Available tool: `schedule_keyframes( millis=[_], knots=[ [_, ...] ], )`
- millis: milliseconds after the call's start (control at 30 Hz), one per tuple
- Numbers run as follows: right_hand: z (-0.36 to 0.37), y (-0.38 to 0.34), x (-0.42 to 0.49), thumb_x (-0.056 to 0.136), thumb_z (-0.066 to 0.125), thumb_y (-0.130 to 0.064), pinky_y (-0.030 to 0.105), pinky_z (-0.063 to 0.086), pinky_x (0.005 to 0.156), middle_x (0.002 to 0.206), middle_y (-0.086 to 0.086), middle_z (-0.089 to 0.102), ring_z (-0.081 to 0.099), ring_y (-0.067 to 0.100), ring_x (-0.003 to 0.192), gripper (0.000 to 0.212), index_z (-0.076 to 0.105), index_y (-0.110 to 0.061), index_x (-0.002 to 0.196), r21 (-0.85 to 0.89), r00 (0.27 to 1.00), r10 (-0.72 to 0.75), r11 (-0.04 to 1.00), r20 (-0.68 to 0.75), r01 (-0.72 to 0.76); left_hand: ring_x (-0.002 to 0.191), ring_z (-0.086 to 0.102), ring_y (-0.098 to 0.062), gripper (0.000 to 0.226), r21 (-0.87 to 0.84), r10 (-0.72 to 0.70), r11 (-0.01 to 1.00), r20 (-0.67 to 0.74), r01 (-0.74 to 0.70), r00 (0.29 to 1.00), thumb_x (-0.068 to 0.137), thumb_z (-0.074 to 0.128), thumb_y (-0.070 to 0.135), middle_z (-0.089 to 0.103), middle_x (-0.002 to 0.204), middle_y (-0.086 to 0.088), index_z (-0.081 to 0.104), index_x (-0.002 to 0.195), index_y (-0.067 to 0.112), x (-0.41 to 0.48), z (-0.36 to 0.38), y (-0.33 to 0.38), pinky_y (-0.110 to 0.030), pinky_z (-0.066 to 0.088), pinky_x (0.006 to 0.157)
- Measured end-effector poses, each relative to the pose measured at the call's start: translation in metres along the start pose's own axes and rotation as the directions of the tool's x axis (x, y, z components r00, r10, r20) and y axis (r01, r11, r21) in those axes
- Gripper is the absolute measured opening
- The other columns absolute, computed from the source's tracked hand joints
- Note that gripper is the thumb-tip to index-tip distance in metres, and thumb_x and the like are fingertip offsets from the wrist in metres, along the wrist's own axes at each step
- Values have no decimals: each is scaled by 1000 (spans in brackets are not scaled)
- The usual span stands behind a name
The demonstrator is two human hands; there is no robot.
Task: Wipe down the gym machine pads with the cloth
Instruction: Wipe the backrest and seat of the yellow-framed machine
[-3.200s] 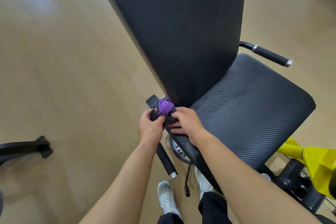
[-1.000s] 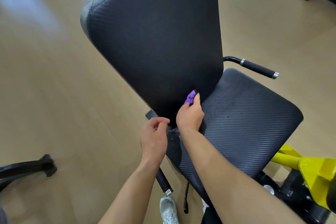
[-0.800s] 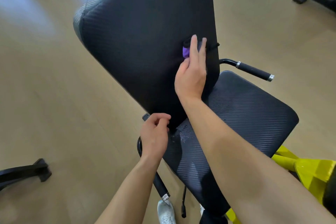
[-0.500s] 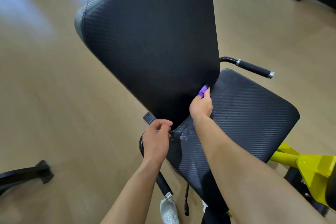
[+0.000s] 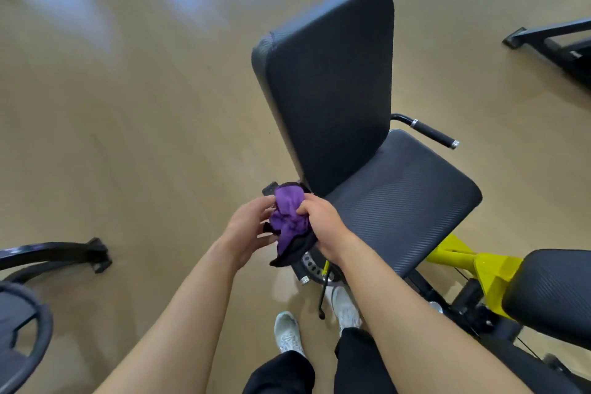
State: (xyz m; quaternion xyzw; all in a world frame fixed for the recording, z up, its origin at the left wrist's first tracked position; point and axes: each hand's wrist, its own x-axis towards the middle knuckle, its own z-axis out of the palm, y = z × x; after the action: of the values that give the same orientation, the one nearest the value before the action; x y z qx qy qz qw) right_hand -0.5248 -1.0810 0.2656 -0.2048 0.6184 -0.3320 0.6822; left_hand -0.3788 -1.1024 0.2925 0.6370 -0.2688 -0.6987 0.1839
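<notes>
- Cloth (image 5: 287, 221), purple with a black underside, sits bunched and crumpled between our two hands, held in the air just in front of the near corner of the seat; a black fold hangs down below our fingers.
- Our right hand (image 5: 323, 227) grasps the cloth, fingers curled into the purple folds and thumb tucked against them.
- Our left hand (image 5: 248, 230) cups the other side of the bundle, fingers loosely spread and bent, their tips touching the fabric; we cannot tell whether it truly grips or only steadies it.
- Both forearms are bare and reach forward from the bottom of the view.
- Just beyond the hands stands the back pad (image 5: 329, 86), a tall, upright rounded rectangle in dark vinyl with a fine ribbed weave.
- The seat pad (image 5: 406, 198) lies to its right, broad and flat, with the same ribbed black covering and rounded corners.
- A black side handle (image 5: 428, 133) with a metal end cap sticks out beside the seat.
- Under the seat we see a yellow frame (image 5: 473, 265) and, at far right, another black pad (image 5: 550, 285).
- Below, our pale shoes (image 5: 287, 333) stand on the smooth tan wooden floor (image 5: 128, 137).
</notes>
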Motion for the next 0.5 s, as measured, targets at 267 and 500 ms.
schedule_keyframes(
  millis=[267,500],
  knots=[
    [18,-7,-88,84,51,-13,51,51,100,100,18,73,68,33,95,28,68,-12,105,16,998,8,1000,61,-9,57,61,-8,1,98,214,974,-67,-207,975,93,67,11,65,75,-1,66,95,12,-84,-9,-11,-31,53,68],
    [20,-19,-141,90,62,-23,34,40,69,76,8,55,51,21,73,12,58,-14,84,-420,982,-156,888,104,186,71,60,-16,3,161,444,895,-219,-417,869,79,67,20,66,73,2,65,77,19,-154,-19,-4,-24,52,69]
  ],
)
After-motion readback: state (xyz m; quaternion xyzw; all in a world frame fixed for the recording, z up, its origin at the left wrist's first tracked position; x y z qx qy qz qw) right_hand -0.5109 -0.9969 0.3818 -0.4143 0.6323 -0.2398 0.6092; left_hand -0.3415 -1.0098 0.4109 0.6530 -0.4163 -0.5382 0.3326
